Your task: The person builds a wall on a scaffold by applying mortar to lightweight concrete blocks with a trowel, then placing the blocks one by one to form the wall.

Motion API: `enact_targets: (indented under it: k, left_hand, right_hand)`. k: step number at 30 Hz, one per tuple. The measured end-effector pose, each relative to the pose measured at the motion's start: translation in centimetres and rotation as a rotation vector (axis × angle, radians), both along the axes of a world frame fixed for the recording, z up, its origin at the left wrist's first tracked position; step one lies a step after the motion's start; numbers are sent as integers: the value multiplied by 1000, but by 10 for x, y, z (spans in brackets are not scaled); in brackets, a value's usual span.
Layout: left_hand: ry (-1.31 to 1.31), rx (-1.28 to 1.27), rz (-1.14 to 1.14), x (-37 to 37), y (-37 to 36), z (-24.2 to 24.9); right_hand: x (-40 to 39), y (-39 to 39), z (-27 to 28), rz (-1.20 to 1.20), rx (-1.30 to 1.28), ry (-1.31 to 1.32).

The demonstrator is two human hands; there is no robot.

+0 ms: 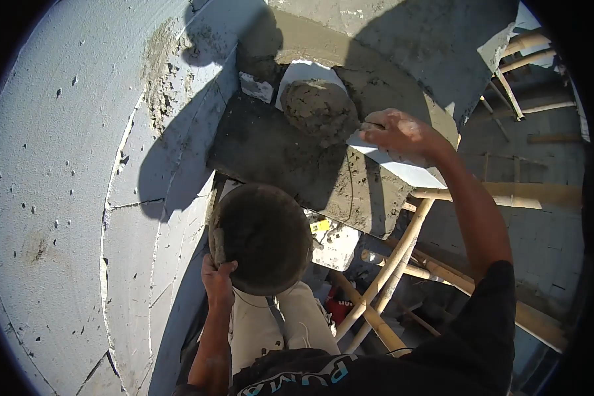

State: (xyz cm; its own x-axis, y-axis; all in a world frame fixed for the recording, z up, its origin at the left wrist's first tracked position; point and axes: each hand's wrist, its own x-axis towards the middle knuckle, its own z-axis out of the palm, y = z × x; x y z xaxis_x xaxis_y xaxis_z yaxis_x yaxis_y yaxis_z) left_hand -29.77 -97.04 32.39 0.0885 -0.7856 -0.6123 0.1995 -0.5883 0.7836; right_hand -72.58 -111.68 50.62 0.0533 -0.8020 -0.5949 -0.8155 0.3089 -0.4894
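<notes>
My left hand (219,282) grips the left rim of a dark round mortar pan (264,241), thumb over the edge. The pan is held above my legs, and its inside is in deep shade. My right hand (399,134) is closed, its fingertips beside a lump of wet mortar (318,111). What it grips, if anything, I cannot make out. The lump sits on a grey, mortar-smeared ledge (270,142), partly over a white piece (310,69). A bright white strip (402,166) runs along the ledge just below my right hand.
A pale block wall (59,165) with open joints rises on the left. Bamboo scaffold poles (393,264) cross at the right, over a drop to a lower level. Below the ledge lies a white, spattered board (336,244) with a yellow object (319,226).
</notes>
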Motion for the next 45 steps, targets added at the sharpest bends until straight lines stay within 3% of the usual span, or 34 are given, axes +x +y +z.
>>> enact_targets:
  k: [2,7,9,12,13,14,16,18,21,25,29,32,34,35,38,39,41,43,45]
  left_hand:
    - [-42,4,-18,6,-3,2]
    - [-115,94,-36,25,-19,10]
    - [-156,90,-54,36,-22,-1]
    - [-213,85,-83,48,-26,-21]
    - [-232,80,-100,49,-27,-25]
    - [-246,65,-103,48,-31,-29]
    - [-282,35,-112,47,-36,-33]
    - [-324,54,-151,48,-43,-30]
    - [-376,44,-229,51,-49,-28]
    - [-380,48,-297,53,-59,-21]
    - [-350,34,-301,56,-65,-22]
    - [-306,15,-299,55,-68,-18]
    - [-258,-29,-273,52,-66,-21]
    - [-262,-19,-275,52,-67,-20]
    - [-271,18,-295,51,-68,-15]
    - [-260,10,-294,52,-69,-16]
    - [-224,-4,-307,54,-69,-18]
    - [-204,10,-334,54,-71,-16]
    - [-204,18,-339,55,-73,-16]
  right_hand:
    - [-17,-34,-6,63,-217,104]
    - [-109,-70,-135,33,-880,53]
    - [-57,-48,-84,81,-878,692]
    - [-46,-39,-80,-372,-776,73]
    - [-7,-44,-35,-732,-359,-28]
    - [22,-50,-22,-915,-335,-207]
    - [39,-63,-34,-943,-275,-508]
    - [69,-85,-37,-931,-192,-573]
    - [83,-92,-54,-765,-74,-435]
    - [55,-59,-78,-1055,-147,-595]
    - [50,-29,-77,-1227,-190,-527]
    - [75,-56,-84,-1496,-229,-916]
    - [102,-88,-80,-1468,-281,-1088]
    - [112,-106,-81,-1394,-188,-1165]
    - [145,-150,-90,-1171,-119,-1056]
    - [143,-148,-119,-988,-288,-1204]
    - [131,-152,-104,-740,-210,-555]
    - [115,-132,-90,-614,-206,-66]
    - [90,-99,-88,-892,-167,-455]
